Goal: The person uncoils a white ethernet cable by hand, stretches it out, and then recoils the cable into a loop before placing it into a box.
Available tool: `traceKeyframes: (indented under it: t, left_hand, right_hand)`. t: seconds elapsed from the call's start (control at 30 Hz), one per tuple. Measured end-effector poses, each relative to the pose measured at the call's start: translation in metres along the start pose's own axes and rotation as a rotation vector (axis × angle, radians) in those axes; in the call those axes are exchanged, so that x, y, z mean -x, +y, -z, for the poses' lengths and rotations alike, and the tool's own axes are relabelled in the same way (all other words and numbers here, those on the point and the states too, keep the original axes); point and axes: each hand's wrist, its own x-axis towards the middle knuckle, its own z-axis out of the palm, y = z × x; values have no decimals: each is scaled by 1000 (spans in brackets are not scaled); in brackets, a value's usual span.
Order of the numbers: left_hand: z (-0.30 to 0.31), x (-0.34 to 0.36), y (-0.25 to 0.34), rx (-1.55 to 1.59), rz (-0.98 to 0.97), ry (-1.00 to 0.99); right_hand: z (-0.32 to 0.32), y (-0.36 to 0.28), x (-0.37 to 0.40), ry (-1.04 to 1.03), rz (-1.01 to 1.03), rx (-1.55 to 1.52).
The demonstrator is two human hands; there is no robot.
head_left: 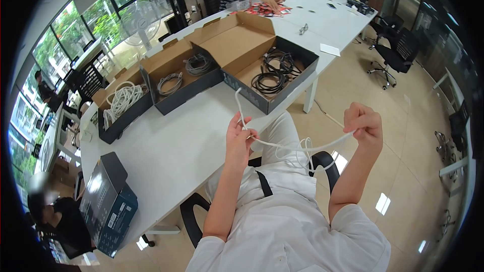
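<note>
A white cable (322,147) stretches in front of my lap between my two hands, with loose loops hanging below it. My left hand (239,143) pinches it near one end, and that end sticks up above the fingers toward the boxes. Farther right, my right hand (364,123) is closed on another part of the same cable, raised over the floor. Black cables (269,81) lie coiled in the right open box (252,99). Coiled grey cables (170,84) are in the middle box (189,99), and a heap of white cables (123,98) fills the left box (132,121).
The boxes stand on a long white table (176,141). A dark box (108,206) sits at its near left end. A white card (330,49) lies near the right edge. People sit at the far end, one handling red packets (262,10). Office chairs (398,53) stand right.
</note>
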Motion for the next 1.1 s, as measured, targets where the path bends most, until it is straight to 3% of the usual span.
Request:
traceKeyframes:
  t: [0.13,0.23,0.3,0.43,0.53,0.63,0.77,0.8,0.9,0.93,1.03,1.1]
  left_hand:
    - [3,1,1,-158,-19,-21]
    - [12,0,-13,-301,-113,-171]
    - [13,2,-18,-395,-164,-278]
    - [5,18,-10,-617,-322,-252]
    - [-4,32,8,-690,-390,-200]
    - [-2,35,6,-508,-522,-72]
    - [14,32,4,-312,-604,128]
    - [12,39,15,-375,-585,174]
    - [22,41,23,-721,-801,230]
    - [23,43,20,-545,-753,204]
    - [24,50,20,-323,-768,230]
    - [31,56,32,-494,-836,266]
  right_hand:
    - [-16,14,-6,-64,-19,-96]
    - [-32,28,-14,11,-32,-60]
    - [-43,36,-19,86,-115,-56]
    - [-73,59,-32,224,-309,-146]
    - [-104,79,-34,219,-539,-155]
    - [-140,105,-25,191,-644,-121]
    - [-170,117,-14,88,-674,-128]
    - [-177,112,-15,55,-684,-144]
    - [-196,123,-10,-29,-582,-54]
    - [-201,129,-9,-60,-518,-9]
    - [-218,124,-7,-162,-677,-308]
    - [-229,104,-10,-198,-824,-484]
